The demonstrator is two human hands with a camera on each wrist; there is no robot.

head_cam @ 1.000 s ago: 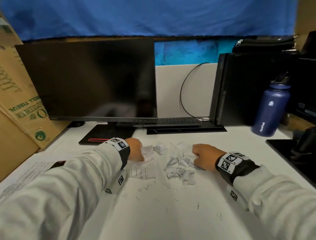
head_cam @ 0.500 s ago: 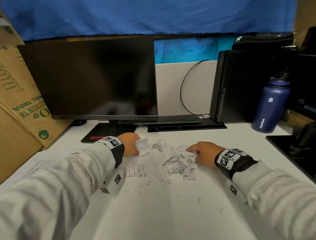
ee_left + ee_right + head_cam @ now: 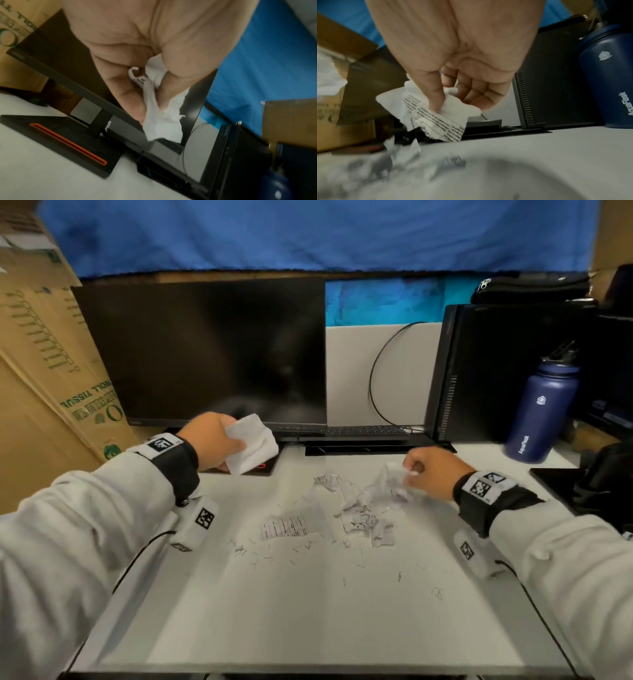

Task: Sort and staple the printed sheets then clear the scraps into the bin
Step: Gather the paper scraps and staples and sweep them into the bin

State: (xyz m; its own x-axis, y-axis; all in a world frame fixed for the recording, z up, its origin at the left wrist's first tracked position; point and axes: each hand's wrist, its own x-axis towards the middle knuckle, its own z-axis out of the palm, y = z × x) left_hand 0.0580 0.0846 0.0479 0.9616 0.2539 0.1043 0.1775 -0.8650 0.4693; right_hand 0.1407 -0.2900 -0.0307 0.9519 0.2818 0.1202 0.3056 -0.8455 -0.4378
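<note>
**Inspector:** Now, report on each grip and the scraps.

**Operator:** I am holding the left hand (image 3: 215, 440) raised in front of the monitor (image 3: 205, 350), fingers and thumb curled round a crumpled white scrap (image 3: 251, 445). The left wrist view is showing it pinched between thumb and fingers, with the loose end hanging free below. The right hand (image 3: 428, 474) is sitting just above the worktop (image 3: 308, 611) at the right edge of the scrap pile (image 3: 359, 508), thumb pinching a torn printed piece (image 3: 436, 116) against the fingers.

**Inspector:** Where is the remainder lying?

**Operator:** It is lying mid-worktop between the hands, with one flat printed scrap (image 3: 284, 527) to the left of the pile and loose staples (image 3: 274, 553) scattered nearer me. I am not seeing the bin in any view, nor any sorted sheets.

**Inspector:** Risks from here?

**Operator:** I am judging three. The right-hand pinch is catching only a corner, so the piece could be slipping out or tearing on the way to the bin. The bent staples are too small for a sweeping grab and could be getting left behind or pricking a finger. The water bottle (image 3: 541, 412) is standing near the right forearm, so a wide swing could be knocking it over.
</note>
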